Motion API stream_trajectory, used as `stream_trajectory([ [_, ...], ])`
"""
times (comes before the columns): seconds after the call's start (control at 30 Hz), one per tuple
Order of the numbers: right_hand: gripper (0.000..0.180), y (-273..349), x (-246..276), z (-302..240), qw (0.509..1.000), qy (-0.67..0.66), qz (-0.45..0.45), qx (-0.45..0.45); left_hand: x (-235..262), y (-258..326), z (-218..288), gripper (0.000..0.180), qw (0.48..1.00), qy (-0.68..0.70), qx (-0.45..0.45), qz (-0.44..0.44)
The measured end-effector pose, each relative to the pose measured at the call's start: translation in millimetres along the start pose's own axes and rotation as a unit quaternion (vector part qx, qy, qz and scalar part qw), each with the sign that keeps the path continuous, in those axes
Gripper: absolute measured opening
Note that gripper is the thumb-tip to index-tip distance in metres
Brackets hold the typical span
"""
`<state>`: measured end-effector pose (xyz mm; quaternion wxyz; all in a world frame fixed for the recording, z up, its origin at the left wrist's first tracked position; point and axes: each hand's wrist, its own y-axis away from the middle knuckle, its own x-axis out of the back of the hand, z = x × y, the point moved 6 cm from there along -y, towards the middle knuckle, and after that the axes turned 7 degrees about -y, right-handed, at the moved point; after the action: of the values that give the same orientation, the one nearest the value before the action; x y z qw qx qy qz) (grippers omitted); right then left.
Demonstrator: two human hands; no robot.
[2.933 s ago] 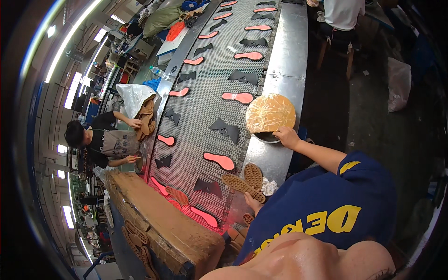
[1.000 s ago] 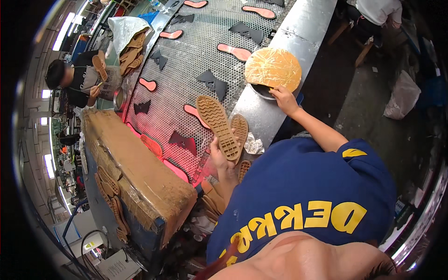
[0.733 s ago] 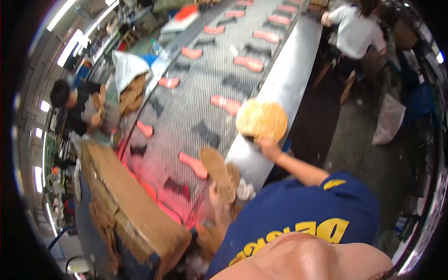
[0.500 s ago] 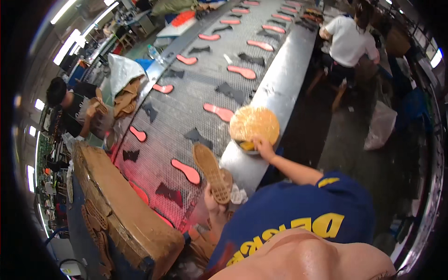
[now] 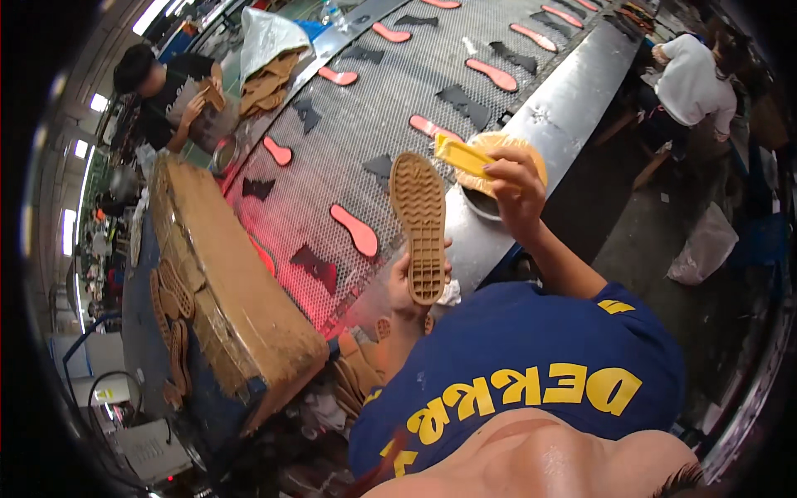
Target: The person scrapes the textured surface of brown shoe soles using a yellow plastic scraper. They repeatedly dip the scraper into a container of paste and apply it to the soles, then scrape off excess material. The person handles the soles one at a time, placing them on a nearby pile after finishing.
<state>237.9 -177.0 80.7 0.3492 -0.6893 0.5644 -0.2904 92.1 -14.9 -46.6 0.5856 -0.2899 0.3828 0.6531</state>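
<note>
My left hand (image 5: 408,285) grips the heel end of a tan rubber shoe sole (image 5: 419,222), tread side up, over the near edge of the mesh conveyor (image 5: 349,158). Just to its right, my right hand (image 5: 516,191) pinches a yellow brush (image 5: 465,155) above a round tan-crusted bowl (image 5: 510,158) that sits on the conveyor's metal rim. The brush is close to the sole's toe but apart from it.
Pink insoles (image 5: 354,230) and dark cut pieces (image 5: 314,264) ride the conveyor. A brown box-shaped housing (image 5: 224,282) covers the belt at left, with soles (image 5: 170,324) beside it. One person (image 5: 170,87) works at the far side, another (image 5: 693,79) sits at the right.
My left hand has raised the sole off the rim and holds it higher. My right hand has lifted from the bowl with the yellow brush in it. The view has swung.
</note>
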Motion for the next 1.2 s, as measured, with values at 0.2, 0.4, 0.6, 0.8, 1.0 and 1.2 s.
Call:
stream_trajectory([
  [0.2, 0.025, 12, -35, -14, 0.996, 0.017, -0.067, 0.051, -30, 8, 0, 0.062, 0.999, 0.033, 0.008, -0.031],
  [0.4, 0.022, 13, -36, -15, 0.998, -0.008, -0.05, 0.026, -41, 16, 0, 0.064, 0.999, 0.021, 0.023, -0.027],
  [0.6, 0.02, 17, -34, -14, 0.998, 0.001, -0.056, 0.003, -41, 17, -2, 0.064, 0.999, -0.008, 0.021, -0.03],
  [0.8, 0.021, 24, -32, -14, 0.993, -0.016, -0.119, 0.023, -43, 17, 4, 0.054, 0.998, -0.065, 0.024, -0.011],
  [1.0, 0.019, 29, -36, -22, 0.977, -0.059, -0.203, 0.013, -48, 16, 15, 0.076, 0.998, -0.055, -0.018, -0.024],
  [1.2, 0.02, 36, -35, -32, 0.965, -0.065, -0.254, 0.002, -42, 12, 21, 0.084, 0.999, -0.002, -0.021, -0.031],
])
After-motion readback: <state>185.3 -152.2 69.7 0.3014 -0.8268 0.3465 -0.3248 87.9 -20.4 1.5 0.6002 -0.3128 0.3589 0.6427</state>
